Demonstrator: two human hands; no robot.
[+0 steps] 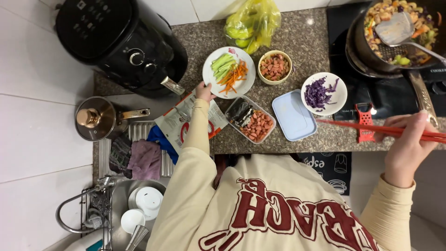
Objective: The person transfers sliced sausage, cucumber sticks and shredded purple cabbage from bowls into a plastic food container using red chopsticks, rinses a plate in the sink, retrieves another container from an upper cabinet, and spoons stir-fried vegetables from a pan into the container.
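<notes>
My left hand (203,91) reaches across the counter and grips the near rim of a white plate (245,85) of cucumber and carrot strips. My right hand (409,142) holds a pair of red chopsticks (367,127) level over the counter's front edge, tips pointing left toward a white bowl of shredded purple cabbage (339,98). Between my hands sit a clear plastic container (251,120) with seaweed and diced sausage, and its pale blue lid (293,115). A yellowish bowl of diced sausage (275,67) stands behind them.
A dark pan (357,44) of mixed stir-fry with a metal spatula (395,28) sits on the black hob at right. A red peeler (365,123), a black air fryer (121,42), a lidded small pot (95,118), a yellow bag of green fruit (253,21) and the sink (118,195) with dishes surround me.
</notes>
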